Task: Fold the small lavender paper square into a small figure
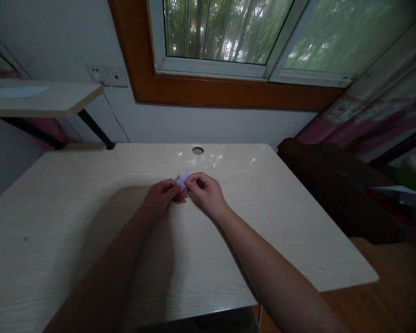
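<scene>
A small piece of folded purple paper (183,179) is held between both hands, above the far middle of the pale wood-grain desk (263,208). My left hand (162,194) pinches its left and lower side between thumb and fingers. From the right, my right hand (205,188) grips the paper's other edge with thumb and forefinger. One pointed tip of the paper sticks up between the hands. Fingers cover the rest, so its full shape is hidden.
Behind the hands, a round cable hole (198,151) is cut in the desk. A raised shelf (65,99) on black legs stands at the back left, below wall sockets (107,75). Dark wooden furniture (326,185) sits beyond the desk's right edge. A window (222,32) is ahead.
</scene>
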`<state>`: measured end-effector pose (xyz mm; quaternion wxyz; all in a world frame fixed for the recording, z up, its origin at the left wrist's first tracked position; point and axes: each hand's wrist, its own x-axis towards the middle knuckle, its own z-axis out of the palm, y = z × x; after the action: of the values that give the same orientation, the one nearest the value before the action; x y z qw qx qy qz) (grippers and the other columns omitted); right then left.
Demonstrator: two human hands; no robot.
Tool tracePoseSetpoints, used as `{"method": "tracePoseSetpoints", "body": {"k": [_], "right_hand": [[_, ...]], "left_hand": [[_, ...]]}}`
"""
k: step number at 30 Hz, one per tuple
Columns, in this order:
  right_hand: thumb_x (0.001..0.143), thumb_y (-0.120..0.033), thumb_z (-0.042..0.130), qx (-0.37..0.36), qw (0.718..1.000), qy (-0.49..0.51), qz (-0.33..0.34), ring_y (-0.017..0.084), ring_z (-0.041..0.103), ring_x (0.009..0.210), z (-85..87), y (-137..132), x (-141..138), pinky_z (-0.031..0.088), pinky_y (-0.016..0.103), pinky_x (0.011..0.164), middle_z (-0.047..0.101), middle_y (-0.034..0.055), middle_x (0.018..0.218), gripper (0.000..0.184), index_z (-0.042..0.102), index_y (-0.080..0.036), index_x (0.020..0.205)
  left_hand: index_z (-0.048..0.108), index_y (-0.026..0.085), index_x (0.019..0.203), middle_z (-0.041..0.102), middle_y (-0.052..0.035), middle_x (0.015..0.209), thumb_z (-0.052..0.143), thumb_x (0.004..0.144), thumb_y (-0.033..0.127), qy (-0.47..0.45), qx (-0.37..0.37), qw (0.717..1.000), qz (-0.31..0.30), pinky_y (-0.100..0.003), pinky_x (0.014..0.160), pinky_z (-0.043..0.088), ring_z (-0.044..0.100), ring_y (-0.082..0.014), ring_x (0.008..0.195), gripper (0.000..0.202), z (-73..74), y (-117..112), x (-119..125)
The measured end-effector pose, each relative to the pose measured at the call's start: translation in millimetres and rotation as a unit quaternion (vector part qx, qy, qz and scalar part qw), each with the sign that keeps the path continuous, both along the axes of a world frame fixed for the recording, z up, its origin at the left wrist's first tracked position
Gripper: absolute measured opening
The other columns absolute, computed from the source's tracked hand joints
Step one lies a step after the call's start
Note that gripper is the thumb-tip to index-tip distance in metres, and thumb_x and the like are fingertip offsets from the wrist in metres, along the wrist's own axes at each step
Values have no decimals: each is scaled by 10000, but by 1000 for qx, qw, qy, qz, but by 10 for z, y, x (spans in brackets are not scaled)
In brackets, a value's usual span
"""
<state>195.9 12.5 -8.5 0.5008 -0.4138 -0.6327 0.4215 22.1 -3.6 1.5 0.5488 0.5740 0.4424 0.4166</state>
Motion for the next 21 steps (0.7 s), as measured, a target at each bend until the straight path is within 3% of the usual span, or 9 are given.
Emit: {"method": "tracePoseSetpoints", "body": {"k": [21], "right_hand": [[878, -358, 607, 25, 999, -40, 1, 150, 613, 727, -48, 1, 11, 491, 278, 701, 677, 27, 800, 162, 658, -205, 878]], "left_hand": [[693, 139, 759, 736, -72, 740, 622, 848, 410, 11, 2, 1000, -1, -277, 650, 544, 683, -165, 647, 294, 6, -6, 11]]}}
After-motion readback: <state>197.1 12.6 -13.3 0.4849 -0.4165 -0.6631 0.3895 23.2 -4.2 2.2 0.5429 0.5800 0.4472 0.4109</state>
